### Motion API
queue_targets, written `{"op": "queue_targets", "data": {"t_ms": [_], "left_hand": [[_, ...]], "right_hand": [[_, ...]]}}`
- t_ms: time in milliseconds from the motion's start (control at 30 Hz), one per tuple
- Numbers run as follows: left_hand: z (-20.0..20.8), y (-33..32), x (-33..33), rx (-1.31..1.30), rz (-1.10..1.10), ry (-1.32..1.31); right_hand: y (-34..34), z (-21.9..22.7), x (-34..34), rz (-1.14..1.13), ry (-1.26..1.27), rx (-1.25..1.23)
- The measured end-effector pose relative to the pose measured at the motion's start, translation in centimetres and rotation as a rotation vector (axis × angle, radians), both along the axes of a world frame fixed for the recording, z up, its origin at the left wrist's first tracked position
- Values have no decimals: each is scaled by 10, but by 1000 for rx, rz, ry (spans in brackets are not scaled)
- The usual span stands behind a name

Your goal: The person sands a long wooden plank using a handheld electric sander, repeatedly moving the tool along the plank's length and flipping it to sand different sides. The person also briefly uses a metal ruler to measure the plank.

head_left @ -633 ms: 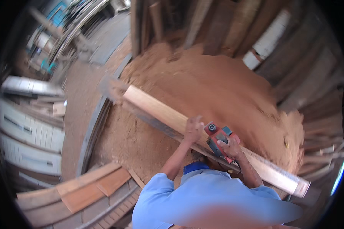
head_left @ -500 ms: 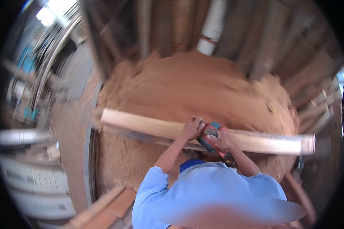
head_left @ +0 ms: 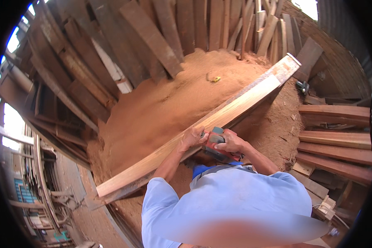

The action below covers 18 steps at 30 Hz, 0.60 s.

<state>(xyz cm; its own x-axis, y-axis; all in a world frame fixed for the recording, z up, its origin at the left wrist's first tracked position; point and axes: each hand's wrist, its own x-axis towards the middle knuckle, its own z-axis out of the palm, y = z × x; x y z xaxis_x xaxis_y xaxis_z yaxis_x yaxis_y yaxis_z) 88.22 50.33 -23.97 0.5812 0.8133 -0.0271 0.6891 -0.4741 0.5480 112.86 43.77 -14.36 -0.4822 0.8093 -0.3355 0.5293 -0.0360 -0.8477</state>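
A red and dark-grey power tool that looks like an electric hand planer [head_left: 216, 142] sits in front of my body, at the near edge of a long pale plank [head_left: 231, 110]. My right hand [head_left: 232, 142] is closed around the planer's top handle. My left hand [head_left: 191, 138] is curled at its front end, fingers wrapped on what looks like a knob. The plank slants from lower left to upper right, resting on a longer, weathered beam [head_left: 287, 67] whose far end sticks out beyond it. The planer's underside is hidden.
Reddish-brown sawdust [head_left: 153, 124] is heaped beyond the plank, with a small yellow object [head_left: 216, 79] on it. Many boards [head_left: 153, 37] lean upright behind it. Stacked planks [head_left: 335, 138] lie at right, near a small black device [head_left: 302, 87].
My view has turned to the right and sharpened, so the plank now slants up to the right instead of lying nearly level. Both hands stay on the planer.
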Motion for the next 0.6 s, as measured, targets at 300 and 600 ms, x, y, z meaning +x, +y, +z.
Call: {"op": "queue_targets", "data": {"t_ms": [300, 600], "left_hand": [[22, 46, 122, -164, -305, 71], [-97, 120, 192, -196, 30, 185]], "right_hand": [[-7, -5, 111, -229, 29, 13], [42, -53, 209, -680, -63, -35]]}}
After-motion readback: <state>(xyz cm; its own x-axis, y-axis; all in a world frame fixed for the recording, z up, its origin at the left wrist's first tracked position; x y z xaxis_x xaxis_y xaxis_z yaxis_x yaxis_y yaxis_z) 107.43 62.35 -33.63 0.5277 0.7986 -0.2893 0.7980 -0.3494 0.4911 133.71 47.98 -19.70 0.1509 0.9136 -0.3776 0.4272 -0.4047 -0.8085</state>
